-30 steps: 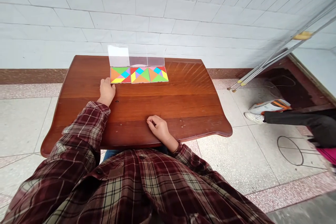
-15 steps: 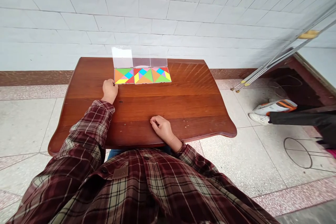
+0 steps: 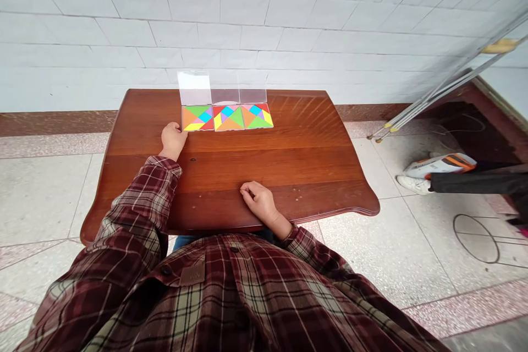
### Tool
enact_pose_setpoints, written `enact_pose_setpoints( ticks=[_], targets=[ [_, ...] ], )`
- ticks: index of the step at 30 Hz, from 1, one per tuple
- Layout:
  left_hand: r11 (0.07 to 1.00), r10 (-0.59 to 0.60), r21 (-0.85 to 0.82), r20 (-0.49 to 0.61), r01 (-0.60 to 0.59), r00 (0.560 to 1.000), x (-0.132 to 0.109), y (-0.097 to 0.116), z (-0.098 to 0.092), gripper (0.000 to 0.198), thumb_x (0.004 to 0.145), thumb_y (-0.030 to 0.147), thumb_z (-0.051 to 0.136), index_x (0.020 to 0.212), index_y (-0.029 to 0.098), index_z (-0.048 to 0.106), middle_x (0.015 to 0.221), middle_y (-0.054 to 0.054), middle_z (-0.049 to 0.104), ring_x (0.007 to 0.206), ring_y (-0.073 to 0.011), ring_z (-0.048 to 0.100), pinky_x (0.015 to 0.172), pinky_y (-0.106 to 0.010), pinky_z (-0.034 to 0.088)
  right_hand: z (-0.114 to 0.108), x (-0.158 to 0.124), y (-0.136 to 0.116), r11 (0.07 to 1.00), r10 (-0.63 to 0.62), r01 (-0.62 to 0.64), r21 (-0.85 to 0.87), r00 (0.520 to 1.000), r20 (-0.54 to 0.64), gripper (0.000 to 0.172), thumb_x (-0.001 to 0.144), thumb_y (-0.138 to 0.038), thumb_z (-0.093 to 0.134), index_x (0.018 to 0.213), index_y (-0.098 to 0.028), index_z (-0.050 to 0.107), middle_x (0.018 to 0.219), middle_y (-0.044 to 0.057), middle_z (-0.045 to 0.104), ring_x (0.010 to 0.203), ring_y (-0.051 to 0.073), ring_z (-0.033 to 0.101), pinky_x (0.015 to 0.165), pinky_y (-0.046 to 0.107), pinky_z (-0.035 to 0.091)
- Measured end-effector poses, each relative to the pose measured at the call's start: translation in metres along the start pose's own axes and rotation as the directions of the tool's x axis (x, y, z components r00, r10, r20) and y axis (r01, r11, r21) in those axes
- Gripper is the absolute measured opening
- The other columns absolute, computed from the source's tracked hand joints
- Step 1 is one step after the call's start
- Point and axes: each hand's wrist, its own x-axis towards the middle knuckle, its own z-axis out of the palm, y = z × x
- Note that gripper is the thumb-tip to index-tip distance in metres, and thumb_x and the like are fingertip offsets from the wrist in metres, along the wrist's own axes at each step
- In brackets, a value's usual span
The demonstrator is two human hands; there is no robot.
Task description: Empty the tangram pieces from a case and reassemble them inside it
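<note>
Three tangram sets in clear cases, side by side in one row at 12 o'clock on the table point(image 3: 289, 159), close to its far edge and the tiled wall point(image 3: 264, 22).

Left set point(image 3: 198, 119): square tray filled with flat coloured pieces; orange triangle at its left, green at top, blue and pink near the centre, yellow along the bottom, red at lower right. Clear lid point(image 3: 193, 88) stands up behind it, hinged at the far edge.

Middle set point(image 3: 228, 117): red at upper left, yellow at left, blue at top, green at right, orange along the bottom. Lid up behind.

Right set point(image 3: 257, 116): orange at left, blue at top, red at upper right, yellow at right, green along the bottom. Lid up behind.

The sets touch edge to edge.

Left hand point(image 3: 173, 139): fingers curled, knuckles up, resting on the table at the near left corner of the left set, fingertips at its edge; whether it grips the tray cannot be told.

Right hand point(image 3: 259, 202): loosely closed, holding nothing, resting on the table at 6 o'clock near the front edge, well apart from the sets.

Both sleeves plaid.
</note>
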Motion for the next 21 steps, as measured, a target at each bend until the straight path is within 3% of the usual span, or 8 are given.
enact_pose_setpoints(
  ticks=[3, 6, 9, 11, 13, 16, 18, 21],
  targets=[
    [1.0, 0.007, -0.021, 0.023, -0.007, 1.0, -0.005, 0.002, -0.003, 0.043, 0.07, 0.019, 0.064, 0.112, 0.013, 0.055, 0.095, -0.006, 0.061, 0.085, -0.0174, 0.058, 0.084, -0.03, 0.047, -0.003, 0.004, -0.001, 0.99, 0.073, -0.076, 0.123, 0.997, 0.025, 0.014, 0.082, -0.029, 0.05, 0.075, -0.022, 0.06, 0.074, 0.001, 0.061, 0.071, 0.015, 0.057, 0.071, 0.028, 0.046],
    [0.997, 0.074, 0.004, 0.076, -0.075, 0.994, -0.027, 0.008, -0.011, 0.053, 0.071, 0.022, 0.062, 0.122, 0.011, 0.05, 0.104, -0.01, 0.061, 0.089, -0.0192, 0.059, 0.087, -0.033, 0.049, -0.018, 0.008, -0.001, 0.934, 0.153, -0.196, 0.3, 0.975, 0.162, 0.014, 0.078, -0.032, 0.053, 0.077, -0.02, 0.061, 0.07, -0.001, 0.061, 0.062, 0.012, 0.056, 0.064, 0.027, 0.047],
    [0.978, 0.202, 0.011, 0.215, -0.209, 0.956, -0.077, 0.007, -0.019, 0.056, 0.074, 0.028, 0.06, 0.126, 0.01, 0.049, 0.11, -0.015, 0.06, 0.087, -0.0217, 0.062, 0.086, -0.038, 0.052, -0.043, 0.015, 0.002, 0.882, 0.225, -0.302, 0.361, 0.944, 0.24, 0.014, 0.075, -0.031, 0.057, 0.081, -0.019, 0.061, 0.066, -0.003, 0.06, 0.055, 0.01, 0.053, 0.055, 0.023, 0.045],
    [0.929, 0.345, 0.032, 0.289, -0.37, 0.893, -0.12, -0.001, -0.021, 0.051, 0.075, 0.033, 0.059, 0.121, 0.013, 0.054, 0.114, -0.016, 0.06, 0.097, -0.0266, 0.062, 0.094, -0.043, 0.05, -0.062, 0.027, 0.008, 0.864, 0.28, -0.353, 0.359, 0.93, 0.24, 0.014, 0.073, -0.029, 0.06, 0.083, -0.019, 0.061, 0.065, -0.004, 0.06, 0.053, 0.009, 0.054, 0.05, 0.021, 0.043],
    [0.855, 0.493, -0.007, 0.321, -0.519, 0.808, -0.163, -0.016, -0.019, 0.042, 0.077, 0.035, 0.056, 0.116, 0.019, 0.058, 0.119, -0.015, 0.061, 0.112, -0.029, 0.058, 0.104, -0.045, 0.046, -0.08, 0.048, 0.019, 0.851, 0.352, -0.403, 0.336, 0.914, 0.203, 0.012, 0.073, -0.025, 0.061, 0.083, -0.019, 0.06, 0.063, -0.004, 0.059, 0.052, 0.009, 0.054, 0.046, 0.019, 0.041],
    [0.772, 0.613, -0.052, 0.325, -0.633, 0.72, -0.208, -0.038, -0.009, 0.031, 0.082, 0.033, 0.052, 0.109, 0.023, 0.062, 0.116, -0.014, 0.064, 0.113, -0.0297, 0.059, 0.104, -0.049, 0.047, -0.098, 0.095, 0.044, 0.86, 0.451, -0.452, 0.235, 0.89, 0.061, 0.007, 0.075, -0.016, 0.059, 0.082, -0.018, 0.059, 0.062, -0.003, 0.058, 0.053, 0.009, 0.055, 0.047, 0.019, 0.042],
    [0.744, 0.651, -0.054, 0.285, -0.666, 0.704, -0.22, -0.049, -0.002, 0.029, 0.083, 0.032, 0.051, 0.108, 0.023, 0.063, 0.117, -0.014, 0.065, 0.116, -0.0305, 0.058, 0.103, -0.051, 0.047, -0.105, 0.13, 0.06, 0.865, 0.494, -0.484, 0.135, 0.867, -0.056, 0.008, 0.08, -0.015, 0.056, 0.086, -0.016, 0.06, 0.066, -0.001, 0.06, 0.057, 0.01, 0.056, 0.052, 0.021, 0.045],
    [0.738, 0.662, -0.036, 0.229, -0.674, 0.714, -0.219, -0.055, 0.006, 0.029, 0.087, 0.03, 0.046, 0.109, 0.022, 0.063, 0.115, -0.014, 0.066, 0.114, -0.0294, 0.059, 0.102, -0.052, 0.048, -0.111, 0.178, 0.076, 0.853, 0.494, -0.514, -0.083, 0.85, -0.183, 0.012, 0.084, -0.017, 0.053, 0.091, -0.013, 0.062, 0.077, 0.004, 0.066, 0.07, 0.014, 0.061, 0.067, 0.026, 0.049]
  ],
)
